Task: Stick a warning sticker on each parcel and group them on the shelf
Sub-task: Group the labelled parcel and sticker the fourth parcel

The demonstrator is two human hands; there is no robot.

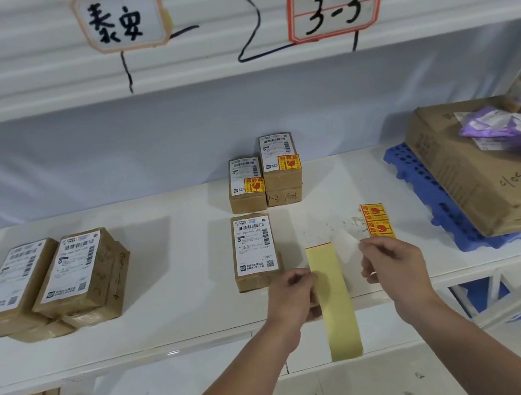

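My left hand (292, 292) pinches a long yellow backing strip (335, 302) that hangs down past the shelf edge. My right hand (392, 264) holds a short strip of red-and-yellow warning stickers (376, 220) pointing up. Just left of my hands lies a small brown parcel (254, 250) with a white shipping label and no warning sticker. Behind it stand two parcels (245, 180) (281, 167) that each carry a warning sticker. At the left of the white shelf (180, 281) sits a group of several similar parcels (51, 283) without stickers.
A large cardboard box (477, 173) rests on a blue plastic pallet (424, 189) at the right, with purple and green bags on top. Signs on the shelf beam above include one reading "3-3" (336, 3). Cardboard boxes sit on the lower level at left.
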